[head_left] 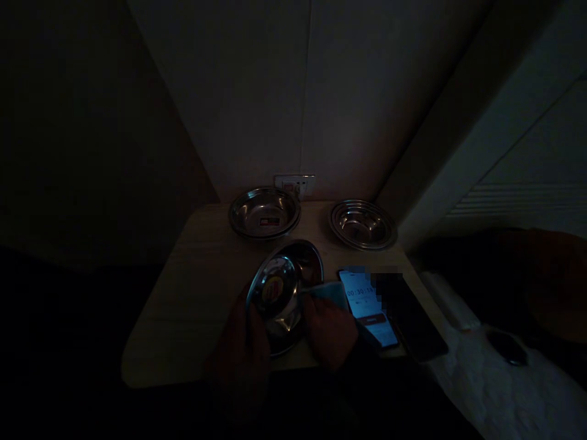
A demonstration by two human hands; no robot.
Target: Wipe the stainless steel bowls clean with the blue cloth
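Left hand [243,342] grips bowl [280,302] — mouth rightward | long axis diagonal | right hand [331,330] clutches cloth [335,294]

dressed in a dark, near-black long sleeve [362,362] ending close above the bare right hand [331,333]; equally bare at the left hand [243,351], then lost in shadow below, too dim to tell fabric or seams.

On the table [197,287] — left bowl stack [265,212], right bowl stack [362,225], 1 lit phone [368,308] beside 1 dark phone [417,324].
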